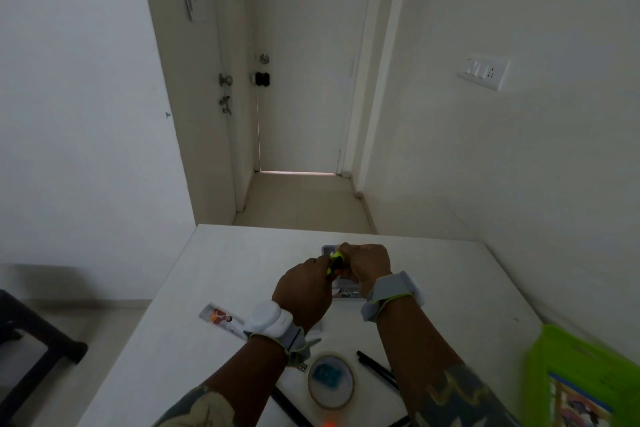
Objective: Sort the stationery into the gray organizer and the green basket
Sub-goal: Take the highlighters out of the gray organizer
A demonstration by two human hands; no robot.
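Note:
Both my hands meet above the white table (221, 274) and grip one small yellow-and-black marker (336, 261). My left hand (306, 288) holds its lower end, my right hand (365, 265) its upper end. Right behind and below them lies the gray organizer (343, 296), mostly hidden by my hands. The green basket (568, 357) stands at the table's right front corner with a picture card leaning inside. A tape roll (331, 380) with a blue thing in its hole lies near me, with black pens (377, 369) beside it.
A ruler with a printed figure (218, 317) lies left of my left wrist. A dark chair (31, 350) stands off the table's left side. Beyond the far table edge are the floor and a closed door (304, 80).

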